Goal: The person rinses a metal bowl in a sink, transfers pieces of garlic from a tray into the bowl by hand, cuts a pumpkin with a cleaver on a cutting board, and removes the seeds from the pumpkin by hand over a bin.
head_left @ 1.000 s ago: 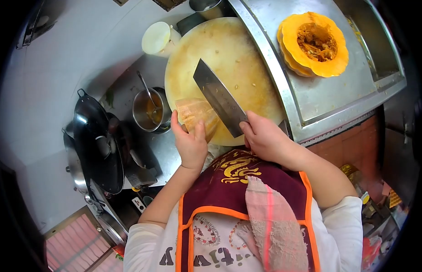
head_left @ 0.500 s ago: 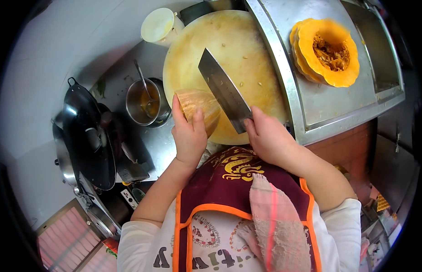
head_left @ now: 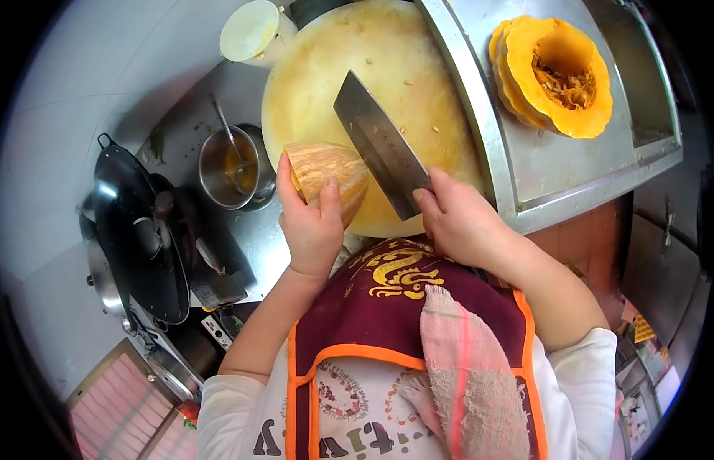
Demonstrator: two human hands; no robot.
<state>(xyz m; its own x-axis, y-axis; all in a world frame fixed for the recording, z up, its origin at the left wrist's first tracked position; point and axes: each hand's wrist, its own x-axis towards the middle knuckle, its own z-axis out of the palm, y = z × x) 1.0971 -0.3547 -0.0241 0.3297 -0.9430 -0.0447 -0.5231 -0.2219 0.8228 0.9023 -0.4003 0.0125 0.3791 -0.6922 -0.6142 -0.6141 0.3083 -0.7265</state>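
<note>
Well, the held pumpkin piece point(head_left: 338, 165) looks curved, streaked, pale orange.

I can see the person's left grip point(head_left: 313, 230) raised ahead of the left side of the apron point(head_left: 345, 318), thumb and fingers parted, left forearm point(head_left: 271, 313) slanting inward. The right grip point(head_left: 458, 215), fingers curled tightly, sits ahead of the apron's right side, right elbow point(head_left: 583, 326) bent well outside it.
</note>
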